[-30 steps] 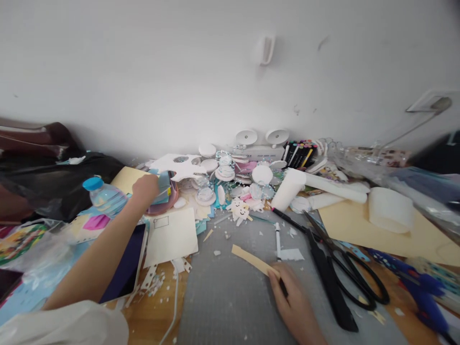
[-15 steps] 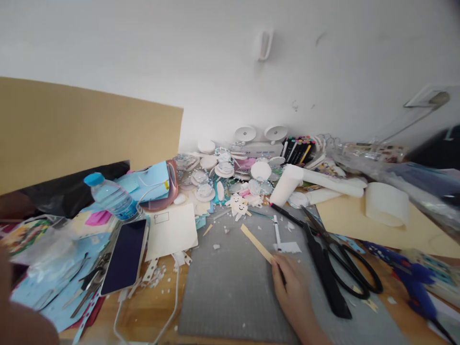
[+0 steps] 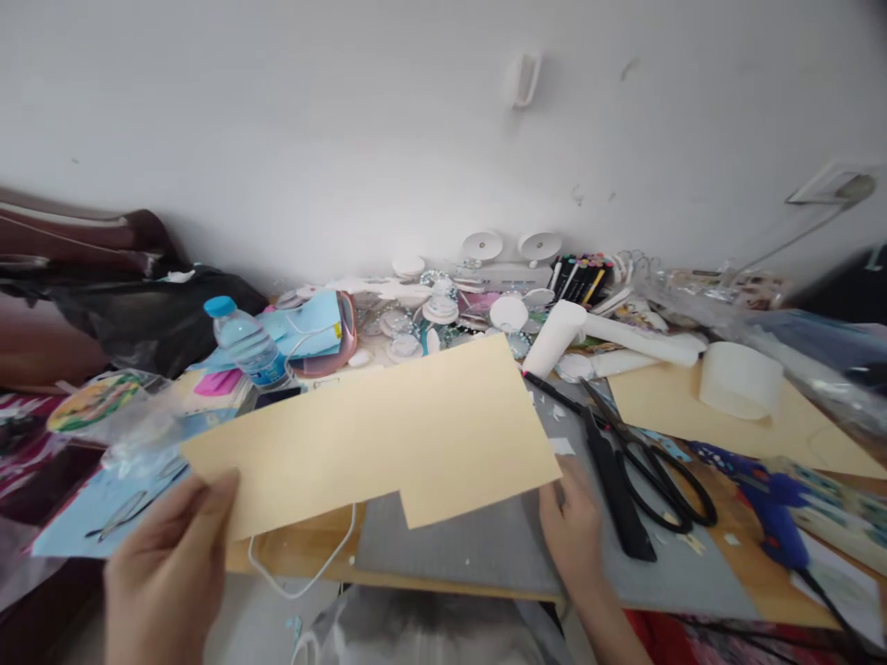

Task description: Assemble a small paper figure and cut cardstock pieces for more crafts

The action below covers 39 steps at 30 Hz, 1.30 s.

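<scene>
My left hand [image 3: 170,573] grips the left end of a large tan paper sheet [image 3: 388,434], thumb on top. The sheet is held low over the grey cutting mat [image 3: 485,554] and hides the phone and the cream card beneath it. My right hand [image 3: 575,531] rests at the sheet's right lower corner, fingers curled on the mat, partly under the sheet's edge. What those fingers hold is hidden.
Black scissors [image 3: 651,471] and a black craft knife [image 3: 613,489] lie right of my right hand. A water bottle [image 3: 246,346] stands at the back left, a blue glue gun [image 3: 769,522] at right, a white tape roll [image 3: 738,392] and paper crafts behind.
The tan sheet came down from the upper left and now lies across the mat in front of me. My left hand moved to its left end. The thin tan strip is covered.
</scene>
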{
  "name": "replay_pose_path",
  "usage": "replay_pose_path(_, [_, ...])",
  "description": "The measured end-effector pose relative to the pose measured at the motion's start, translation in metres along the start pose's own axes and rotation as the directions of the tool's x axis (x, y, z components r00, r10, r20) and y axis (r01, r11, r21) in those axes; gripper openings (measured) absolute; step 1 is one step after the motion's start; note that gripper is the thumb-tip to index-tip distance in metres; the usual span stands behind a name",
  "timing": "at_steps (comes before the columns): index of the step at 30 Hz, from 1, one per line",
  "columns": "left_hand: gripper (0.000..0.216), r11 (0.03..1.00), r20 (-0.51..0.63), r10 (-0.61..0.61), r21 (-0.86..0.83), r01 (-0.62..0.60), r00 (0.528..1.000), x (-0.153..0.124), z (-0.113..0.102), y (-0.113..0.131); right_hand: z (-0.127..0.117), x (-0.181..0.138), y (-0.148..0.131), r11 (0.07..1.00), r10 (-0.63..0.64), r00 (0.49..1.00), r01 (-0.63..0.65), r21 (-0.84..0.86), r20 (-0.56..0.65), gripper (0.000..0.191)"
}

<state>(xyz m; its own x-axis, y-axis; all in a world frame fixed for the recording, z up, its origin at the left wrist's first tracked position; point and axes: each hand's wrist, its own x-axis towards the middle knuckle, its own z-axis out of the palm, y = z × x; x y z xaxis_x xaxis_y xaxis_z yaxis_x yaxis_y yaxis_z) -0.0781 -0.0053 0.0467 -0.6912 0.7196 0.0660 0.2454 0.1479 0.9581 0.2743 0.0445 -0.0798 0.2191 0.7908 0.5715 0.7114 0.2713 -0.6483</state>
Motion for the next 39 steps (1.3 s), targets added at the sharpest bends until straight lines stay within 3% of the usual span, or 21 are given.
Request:
replay_pose_path(3, [0.035, 0.952, 0.063, -0.160, -0.254, 0.171, 0.985, -0.008, 0.017, -0.015, 0.000, 0.004, 0.004, 1.000, 0.014, 0.999, -0.014, -0.007, -0.038, 0.031])
replay_pose_path(9, [0.048, 0.921, 0.153, -0.158, -0.332, 0.201, 0.976, -0.013, 0.024, -0.040, -0.007, 0.008, -0.003, 1.000, 0.003, 0.996, -0.005, -0.027, -0.091, 0.031])
replay_pose_path(12, [0.049, 0.925, 0.168, -0.167, -0.315, 0.213, 0.972, -0.016, 0.028, -0.047, -0.013, -0.003, -0.023, 0.966, 0.142, 0.987, -0.120, 0.227, -0.081, 0.036])
replay_pose_path(13, [0.048, 0.922, 0.181, -0.170, -0.317, 0.221, 0.969, -0.017, 0.030, -0.049, -0.014, -0.007, -0.030, 0.898, 0.242, 0.970, -0.214, 0.385, -0.026, 0.038])
replay_pose_path(15, [0.047, 0.914, 0.216, -0.177, -0.327, 0.242, 0.960, -0.018, 0.036, -0.053, -0.015, -0.010, -0.044, 0.637, 0.388, 0.906, -0.394, 0.662, 0.166, 0.044])
replay_pose_path(17, [0.045, 0.908, 0.263, -0.171, -0.331, 0.255, 0.950, -0.018, 0.044, -0.057, -0.017, -0.008, -0.056, 0.365, 0.429, 0.843, -0.492, 0.791, 0.326, 0.051])
replay_pose_path(18, [0.044, 0.910, 0.286, -0.161, -0.326, 0.254, 0.944, -0.019, 0.048, -0.059, -0.018, -0.005, -0.060, 0.272, 0.438, 0.819, -0.513, 0.814, 0.370, 0.054])
replay_pose_path(20, [0.043, 0.913, 0.335, -0.156, -0.310, 0.265, 0.929, -0.020, 0.056, -0.061, -0.021, 0.000, -0.067, 0.170, 0.463, 0.789, -0.526, 0.834, 0.403, 0.059])
replay_pose_path(23, [0.046, 0.898, 0.364, -0.197, -0.306, 0.317, 0.910, -0.027, 0.064, -0.061, -0.023, 0.003, -0.071, 0.122, 0.448, 0.781, -0.536, 0.836, 0.435, 0.069])
replay_pose_path(25, [0.048, 0.890, 0.378, -0.208, -0.310, 0.335, 0.902, -0.034, 0.066, -0.062, -0.021, 0.001, -0.068, 0.175, 0.457, 0.761, -0.584, 0.793, 0.460, 0.059])
replay_pose_path(27, [0.048, 0.890, 0.440, -0.217, -0.278, 0.362, 0.871, -0.038, 0.062, -0.065, -0.019, 0.000, -0.062, 0.286, 0.514, 0.723, -0.651, 0.703, 0.461, 0.043])
replay_pose_path(30, [0.043, 0.857, 0.596, -0.256, -0.224, 0.463, 0.761, -0.033, 0.052, -0.070, -0.019, 0.009, -0.051, 0.468, 0.522, 0.717, -0.693, 0.548, 0.462, 0.035])
replay_pose_path(32, [0.056, 0.829, 0.735, -0.195, -0.231, 0.509, 0.649, -0.025, 0.049, -0.068, -0.020, 0.024, -0.049, 0.588, 0.415, 0.729, -0.672, 0.450, 0.545, 0.035])
replay_pose_path(34, [0.067, 0.850, 0.832, -0.094, -0.219, 0.480, 0.546, -0.021, 0.054, -0.061, -0.019, 0.041, -0.055, 0.680, 0.257, 0.678, -0.633, 0.369, 0.689, 0.035])
replay_pose_path(36, [0.058, 0.897, 0.833, -0.032, -0.220, 0.384, 0.553, -0.026, 0.066, -0.050, -0.017, 0.053, -0.065, 0.744, 0.112, 0.601, -0.579, 0.334, 0.791, 0.032])
replay_pose_path(37, [0.054, 0.905, 0.838, -0.018, -0.218, 0.365, 0.546, -0.033, 0.073, -0.045, -0.017, 0.056, -0.069, 0.793, 0.088, 0.608, -0.522, 0.314, 0.789, 0.031])
replay_pose_path(39, [0.042, 0.910, 0.848, -0.044, -0.184, 0.372, 0.527, -0.050, 0.085, -0.040, -0.021, 0.057, -0.069, 0.903, 0.136, 0.729, -0.370, 0.220, 0.671, 0.030])
